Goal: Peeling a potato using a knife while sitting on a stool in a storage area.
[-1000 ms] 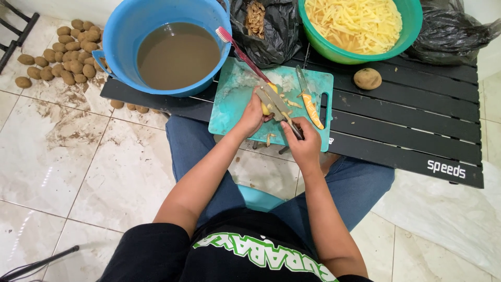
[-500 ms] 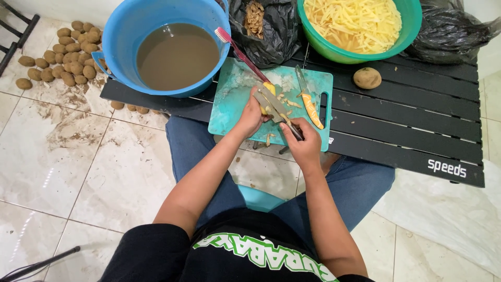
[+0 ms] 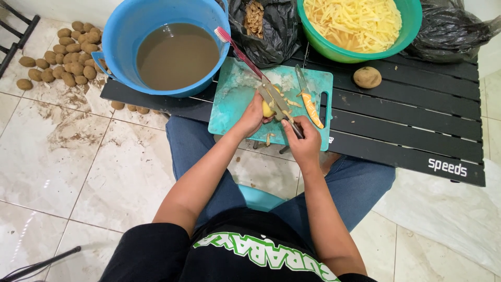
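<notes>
Both hands sit over the green cutting board [image 3: 235, 107] in my head view, my left hand [image 3: 254, 116] cupping a half-peeled potato [image 3: 267, 108] while my right hand [image 3: 301, 142] stays closed around a peeler [image 3: 279, 107] laid against it.

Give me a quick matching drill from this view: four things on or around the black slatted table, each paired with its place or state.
Things:
1. round blue plastic basin
2. round green plastic bowl
3. orange-handled knife
4. whole brown unpeeled potato

Places or states:
A. lying on the teal cutting board
B. alone on the black slatted table
C. holding murky brown water
D. full of pale yellow potato strips

Pairs: 1-C, 2-D, 3-A, 4-B
</notes>
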